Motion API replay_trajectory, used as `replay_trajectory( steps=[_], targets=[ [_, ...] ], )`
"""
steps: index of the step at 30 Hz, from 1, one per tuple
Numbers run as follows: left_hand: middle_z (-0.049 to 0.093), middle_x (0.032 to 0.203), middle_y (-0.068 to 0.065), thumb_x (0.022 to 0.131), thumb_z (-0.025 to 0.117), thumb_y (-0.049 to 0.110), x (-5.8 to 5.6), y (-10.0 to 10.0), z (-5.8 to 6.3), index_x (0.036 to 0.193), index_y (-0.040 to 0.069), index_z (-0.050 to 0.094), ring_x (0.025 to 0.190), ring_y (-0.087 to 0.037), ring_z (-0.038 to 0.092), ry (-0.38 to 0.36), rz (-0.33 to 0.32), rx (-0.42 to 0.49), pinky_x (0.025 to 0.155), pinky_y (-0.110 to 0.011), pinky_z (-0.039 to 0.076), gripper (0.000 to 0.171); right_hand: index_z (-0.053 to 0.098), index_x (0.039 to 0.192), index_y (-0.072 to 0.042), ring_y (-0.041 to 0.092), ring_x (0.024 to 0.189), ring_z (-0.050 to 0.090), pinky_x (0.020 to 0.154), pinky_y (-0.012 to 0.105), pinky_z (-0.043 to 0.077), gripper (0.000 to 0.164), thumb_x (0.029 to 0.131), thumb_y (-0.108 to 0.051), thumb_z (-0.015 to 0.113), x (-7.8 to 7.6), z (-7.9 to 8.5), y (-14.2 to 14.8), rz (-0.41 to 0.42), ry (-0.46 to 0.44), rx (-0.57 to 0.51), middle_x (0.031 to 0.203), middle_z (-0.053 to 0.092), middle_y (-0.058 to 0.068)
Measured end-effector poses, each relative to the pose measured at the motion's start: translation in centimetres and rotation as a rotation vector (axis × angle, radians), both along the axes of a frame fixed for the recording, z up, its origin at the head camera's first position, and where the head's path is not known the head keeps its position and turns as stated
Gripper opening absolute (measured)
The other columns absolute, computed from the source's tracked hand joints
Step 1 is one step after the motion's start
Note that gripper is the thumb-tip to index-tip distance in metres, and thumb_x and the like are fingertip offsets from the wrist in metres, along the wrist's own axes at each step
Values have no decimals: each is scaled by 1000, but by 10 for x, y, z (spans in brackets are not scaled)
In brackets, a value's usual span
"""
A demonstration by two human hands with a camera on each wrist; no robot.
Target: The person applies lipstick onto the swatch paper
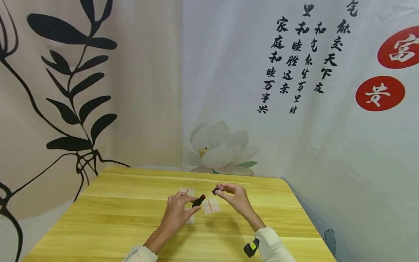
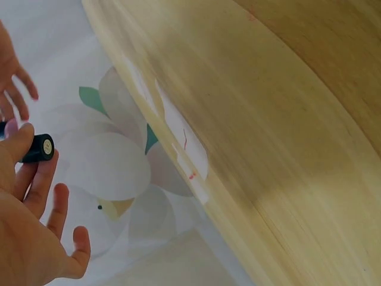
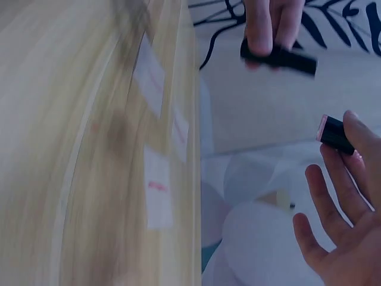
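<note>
My left hand (image 1: 175, 213) pinches a black lipstick tube (image 1: 197, 202) between thumb and fingers, its red tip pointing up and to the right. In the left wrist view the round base of the lipstick tube (image 2: 41, 148) faces the camera. My right hand (image 1: 239, 199) pinches a short black lipstick cap (image 3: 337, 133) with a pink rim, its other fingers spread loosely. Both pieces are apart, held above the table. Below them lie white paper pieces (image 1: 212, 206) with red strokes; my left hand partly covers one nearer me.
The yellow wood-grain table (image 1: 131, 196) spreads under both hands. Behind it hangs a printed backdrop (image 1: 222, 91) with a flower, leaves and writing. A black device with a yellow mark (image 1: 252, 247) sits at the right wrist.
</note>
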State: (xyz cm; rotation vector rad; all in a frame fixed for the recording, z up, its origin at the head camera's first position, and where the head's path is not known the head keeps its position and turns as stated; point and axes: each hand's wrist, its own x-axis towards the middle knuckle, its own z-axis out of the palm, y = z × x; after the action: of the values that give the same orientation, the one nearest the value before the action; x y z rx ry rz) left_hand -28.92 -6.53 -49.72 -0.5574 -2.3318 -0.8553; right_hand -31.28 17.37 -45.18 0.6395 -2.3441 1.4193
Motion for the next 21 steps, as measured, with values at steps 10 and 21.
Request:
replay_trajectory(
  steps=[10,21],
  targets=[
    [66,90,14,74,83,35,-1,1,-1,100,24,76,90,-6,55,-10,-5,-5,93,-45,37,29,72,110,-21,12,101,65,86,37,53,34,84,-41,72,-8,-10,-17,73,-10,67,105,70,-11],
    [69,89,12,72,84,34,-2,0,-2,98,24,76,90,-8,56,28,9,-27,91,-46,38,29,71,109,-26,10,103,64,88,38,52,28,84,-39,72,-3,-11,-21,98,-29,76,106,70,-13]
  ],
)
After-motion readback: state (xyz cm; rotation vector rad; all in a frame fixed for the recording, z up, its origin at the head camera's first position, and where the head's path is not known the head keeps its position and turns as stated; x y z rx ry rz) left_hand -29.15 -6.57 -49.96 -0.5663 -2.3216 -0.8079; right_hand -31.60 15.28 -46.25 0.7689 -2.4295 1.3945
